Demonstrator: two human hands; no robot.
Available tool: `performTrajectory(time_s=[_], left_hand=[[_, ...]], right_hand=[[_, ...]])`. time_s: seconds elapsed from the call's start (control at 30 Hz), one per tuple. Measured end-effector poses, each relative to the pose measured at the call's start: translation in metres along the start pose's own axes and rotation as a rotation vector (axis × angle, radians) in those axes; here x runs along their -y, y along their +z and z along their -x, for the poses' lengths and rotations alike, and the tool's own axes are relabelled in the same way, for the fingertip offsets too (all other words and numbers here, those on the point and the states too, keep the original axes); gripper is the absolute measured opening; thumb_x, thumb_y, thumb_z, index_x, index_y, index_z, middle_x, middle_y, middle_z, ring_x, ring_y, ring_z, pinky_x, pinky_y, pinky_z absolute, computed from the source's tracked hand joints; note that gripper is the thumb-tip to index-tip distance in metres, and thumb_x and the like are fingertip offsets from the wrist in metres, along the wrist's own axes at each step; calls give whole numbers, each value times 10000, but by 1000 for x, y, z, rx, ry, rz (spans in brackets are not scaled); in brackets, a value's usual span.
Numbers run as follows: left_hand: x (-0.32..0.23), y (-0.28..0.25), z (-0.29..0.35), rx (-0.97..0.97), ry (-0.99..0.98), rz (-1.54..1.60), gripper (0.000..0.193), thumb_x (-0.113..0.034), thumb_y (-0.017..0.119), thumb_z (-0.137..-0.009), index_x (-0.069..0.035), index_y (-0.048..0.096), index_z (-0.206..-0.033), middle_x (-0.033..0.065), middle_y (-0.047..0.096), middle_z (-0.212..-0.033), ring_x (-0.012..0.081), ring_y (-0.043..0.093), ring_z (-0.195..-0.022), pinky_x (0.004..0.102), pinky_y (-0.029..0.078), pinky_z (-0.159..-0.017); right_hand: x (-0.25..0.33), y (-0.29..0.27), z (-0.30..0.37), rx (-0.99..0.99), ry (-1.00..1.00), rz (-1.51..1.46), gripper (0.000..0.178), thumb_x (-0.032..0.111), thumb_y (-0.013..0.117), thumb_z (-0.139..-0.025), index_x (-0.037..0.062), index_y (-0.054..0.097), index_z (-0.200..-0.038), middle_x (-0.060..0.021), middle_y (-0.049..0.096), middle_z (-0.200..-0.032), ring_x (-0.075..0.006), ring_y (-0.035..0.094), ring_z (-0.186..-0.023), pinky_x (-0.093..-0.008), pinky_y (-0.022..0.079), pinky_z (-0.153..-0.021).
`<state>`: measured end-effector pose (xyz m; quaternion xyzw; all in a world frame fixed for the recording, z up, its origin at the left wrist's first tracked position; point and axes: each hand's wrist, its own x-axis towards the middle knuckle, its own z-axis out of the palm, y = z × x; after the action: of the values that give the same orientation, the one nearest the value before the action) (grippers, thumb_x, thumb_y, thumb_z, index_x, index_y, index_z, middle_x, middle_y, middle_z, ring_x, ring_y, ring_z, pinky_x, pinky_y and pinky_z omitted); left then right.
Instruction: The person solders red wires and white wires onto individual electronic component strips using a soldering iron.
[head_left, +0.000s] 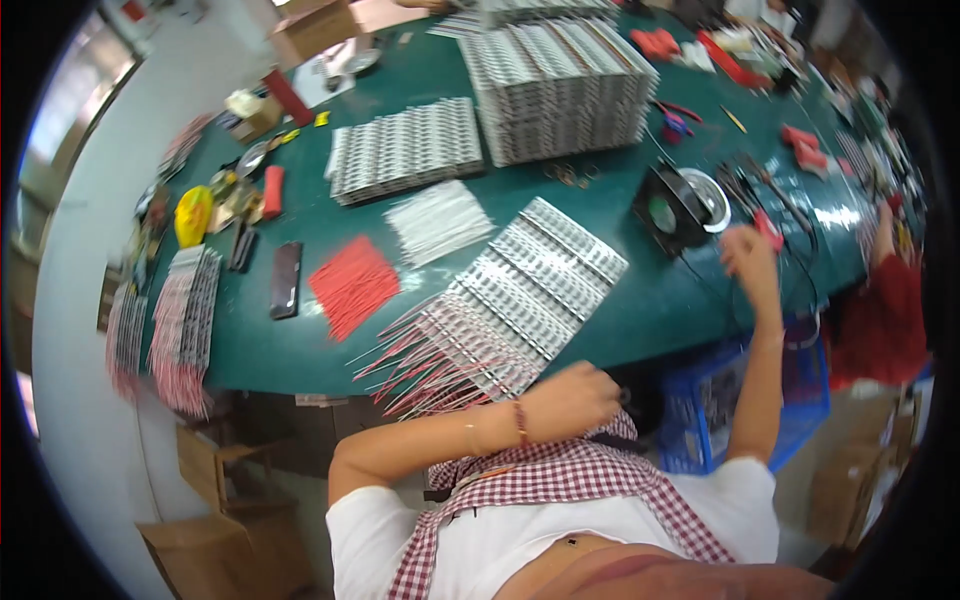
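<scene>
Your silver, slot-patterned panel with red-and-white wires lay across the green bench, its wired end over the near edge; bare surface stretched rightward from it. Your left hand curled near its lower right corner, your right hand well right of it; whether either hand's fingers gripped anything, I couldn't tell.

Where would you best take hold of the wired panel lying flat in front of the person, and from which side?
Probably by the far-right end of the panel, coming from the right with the right hand: that end has a straight, wire-free edge, while loose red and white wires spread from the opposite, near-left end and could snag.
</scene>
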<state>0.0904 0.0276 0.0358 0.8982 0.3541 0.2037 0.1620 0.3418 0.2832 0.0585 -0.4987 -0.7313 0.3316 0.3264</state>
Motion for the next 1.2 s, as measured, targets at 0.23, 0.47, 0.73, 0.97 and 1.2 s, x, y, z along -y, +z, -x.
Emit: performTrajectory(time_s=[0.23, 0.47, 0.73, 0.97, 1.2], left_hand=[[-22, 15, -30, -23, 180, 455, 168, -217, 540, -936, -84, 618, -1004, 93, 598, -916, 238, 605, -934, 370, 476, -839], [-17, 15, -15, -76, 103, 408, 172, -217, 537, -941, -83, 619, -1010, 94, 600, -923, 236, 605, -940, 368, 477, -843], [-22, 22, -33, -120, 100, 406, 176, -217, 533, -947, -81, 620, -1018, 95, 603, -932, 234, 606, -947, 366, 478, -848], [-18, 25, -4, -124, 71, 464, 180, -217, 530, -952, -79, 621, -1024, 96, 606, -940, 232, 606, -953, 364, 479, -853], [-22, 28, 10, -126, 59, 488, 184, -217, 526, -958, -78, 622, -1031, 97, 609, -948, 230, 607, -959, 362, 480, -857]], right_hand=[[160, 135, 135, 1307, -569, -515, 193, 180, 695, -822, 14, 690, -920, -125, 678, -1047, -241, 648, -988, -344, 508, -846], [139, 165, 146, 1461, -362, -359, 228, 224, 700, -859, 18, 613, -905, -76, 626, -923, -204, 614, -862, -346, 506, -789], [127, 163, 153, 1501, -218, -375, 241, 183, 702, -849, 3, 609, -979, -93, 609, -1054, -205, 576, -992, -330, 446, -929], [113, 168, 162, 1502, -156, -485, 222, 184, 721, -841, 6, 615, -920, -30, 597, -917, -132, 549, -871, -291, 464, -828], [125, 168, 165, 1454, -208, -676, 182, 148, 724, -856, 17, 601, -831, -18, 599, -884, -103, 543, -865, -259, 453, -820]])
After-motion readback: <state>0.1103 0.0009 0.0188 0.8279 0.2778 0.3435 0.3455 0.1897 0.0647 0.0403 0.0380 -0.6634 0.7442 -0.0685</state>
